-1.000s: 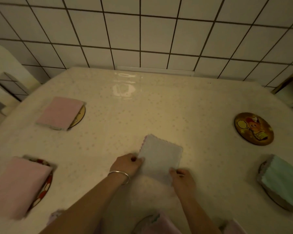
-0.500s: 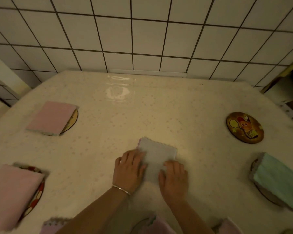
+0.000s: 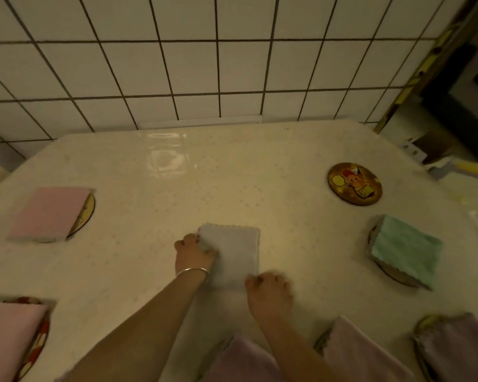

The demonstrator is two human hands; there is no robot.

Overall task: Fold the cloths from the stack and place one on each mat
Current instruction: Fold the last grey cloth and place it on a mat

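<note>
A pale folded cloth (image 3: pixel 233 253) with a scalloped edge lies on the table in front of me. My left hand (image 3: pixel 193 255), with a bangle at the wrist, grips its left edge near the far corner. My right hand (image 3: pixel 269 293) pinches its near right corner. A bare round mat (image 3: pixel 354 183) with a cartoon picture lies at the far right. Folded cloths cover other mats: pink (image 3: pixel 49 212) at far left, pink (image 3: pixel 7 337) at near left, green (image 3: pixel 404 249) at right, mauve ones (image 3: pixel 362 351) along the near edge.
The table (image 3: pixel 177 188) has a glossy cream cover and stands against a white tiled wall (image 3: pixel 191 64). At the far right a dark gap and a yellow-handled object (image 3: pixel 472 169) lie beyond the table edge. Another mauve cloth (image 3: pixel 458 346) sits on a mat at the near right corner.
Half a second ago both hands lay flat on the cloth. They have since slid apart to its left edge and near right corner and closed on it. The view has tilted up and right.
</note>
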